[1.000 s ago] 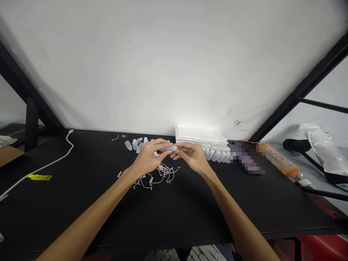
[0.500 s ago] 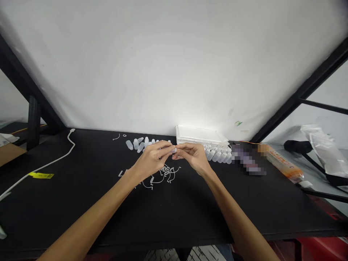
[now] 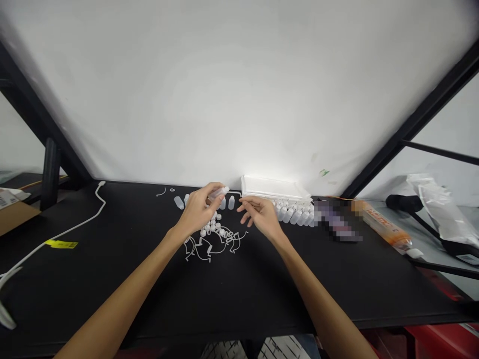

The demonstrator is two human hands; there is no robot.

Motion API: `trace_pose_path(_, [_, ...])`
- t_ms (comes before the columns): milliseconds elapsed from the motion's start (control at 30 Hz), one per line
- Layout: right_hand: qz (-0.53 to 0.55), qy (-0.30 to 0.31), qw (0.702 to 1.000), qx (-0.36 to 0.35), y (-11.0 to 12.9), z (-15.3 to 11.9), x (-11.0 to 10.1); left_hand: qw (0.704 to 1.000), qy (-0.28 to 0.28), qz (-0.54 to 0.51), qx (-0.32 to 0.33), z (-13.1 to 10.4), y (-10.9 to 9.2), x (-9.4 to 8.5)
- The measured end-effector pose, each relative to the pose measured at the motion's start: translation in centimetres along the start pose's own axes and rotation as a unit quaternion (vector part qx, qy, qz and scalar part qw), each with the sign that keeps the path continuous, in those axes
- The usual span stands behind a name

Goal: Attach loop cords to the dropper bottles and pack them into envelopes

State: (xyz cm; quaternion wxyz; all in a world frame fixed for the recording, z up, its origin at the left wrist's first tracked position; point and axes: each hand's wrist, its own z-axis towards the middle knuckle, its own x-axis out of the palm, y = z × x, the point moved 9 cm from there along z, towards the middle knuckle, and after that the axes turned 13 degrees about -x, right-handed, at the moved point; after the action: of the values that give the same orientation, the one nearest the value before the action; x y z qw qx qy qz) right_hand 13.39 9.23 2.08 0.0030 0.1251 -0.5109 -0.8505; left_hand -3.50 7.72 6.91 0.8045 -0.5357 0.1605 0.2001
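Note:
My left hand is wrapped round a small translucent plastic bottle, its neck tilted up to the right. My right hand hovers just to the right, fingers loosely curled and apart, with nothing visible gripped. A thin white bent tube shows between the bottle's neck and my right fingertips; what it is joined to, I cannot tell. Below my left hand lie several white caps and a tangle of thin white tubes. More bottles stand or lie behind, partly hidden by my left hand.
Rows of similar bottles stand at the right, before a stack of white flat packages. Farther right lie a blurred-out item and an orange-and-clear packet. A white cable with a yellow tag crosses the left side.
My hands were together on a small piece; they have now parted. My left hand has moved slightly left, with the bottle now showing in it, and the right hand's fingers have loosened.

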Motion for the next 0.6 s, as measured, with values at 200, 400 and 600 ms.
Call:
trace_pose_path(200, [-0.331, 0.105, 0.932, -0.106, 0.5, 0.8, 4.5, 0.973, 0.016, -0.221, -0.070, 0.8, 1.6, -0.7])
trace_pose_path(400, [-0.455, 0.197, 0.864, -0.089, -0.6, 1.5, 7.5, 0.957, 0.032, -0.257, -0.130, 0.8, 2.0, -0.1])
trace_pose_path(600, [-0.318, 0.113, 0.935, -0.106, 0.9, 1.5, 3.2, 0.978, 0.037, -0.167, -0.116, 0.3, 1.5, 0.6])
